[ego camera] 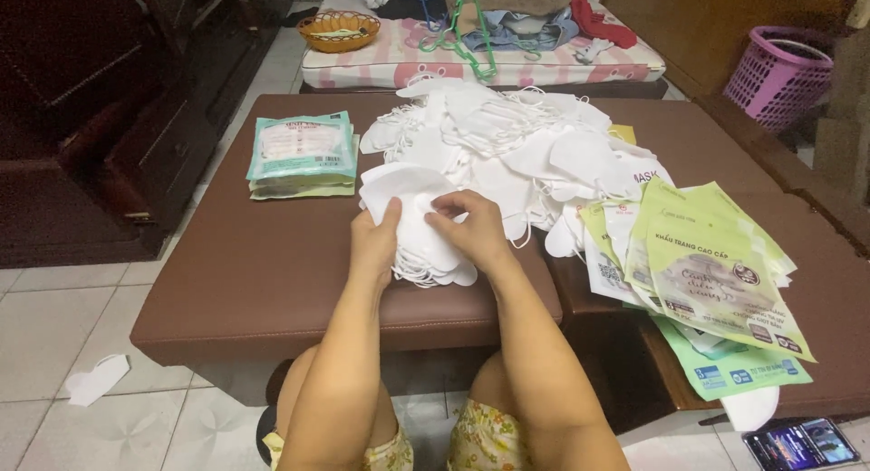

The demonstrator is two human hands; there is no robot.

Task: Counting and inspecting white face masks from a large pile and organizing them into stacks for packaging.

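Pinching a small stack of white face masks [419, 225] near the bench [263, 281] front edge, left hand [375, 243] and right hand [471, 228] both closing on it. Looking light, soft, floppy, likely slippery when stacked; gripping best at folded edges. Crowding behind: loose mask heap [507, 140]; green pouches [716, 272] spilling over the right edge; sealed packs [302, 154] lying toward the left edge.

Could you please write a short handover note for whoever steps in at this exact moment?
Left hand and right hand both grip the small stack of white masks at the near edge of the brown padded bench.
Behind it lies the big loose heap of masks, unsorted.
Done: sealed packs are stacked on the left.
Left: the empty green pouches fanned out on the right are unfilled.
One mask lies on the floor to the left.
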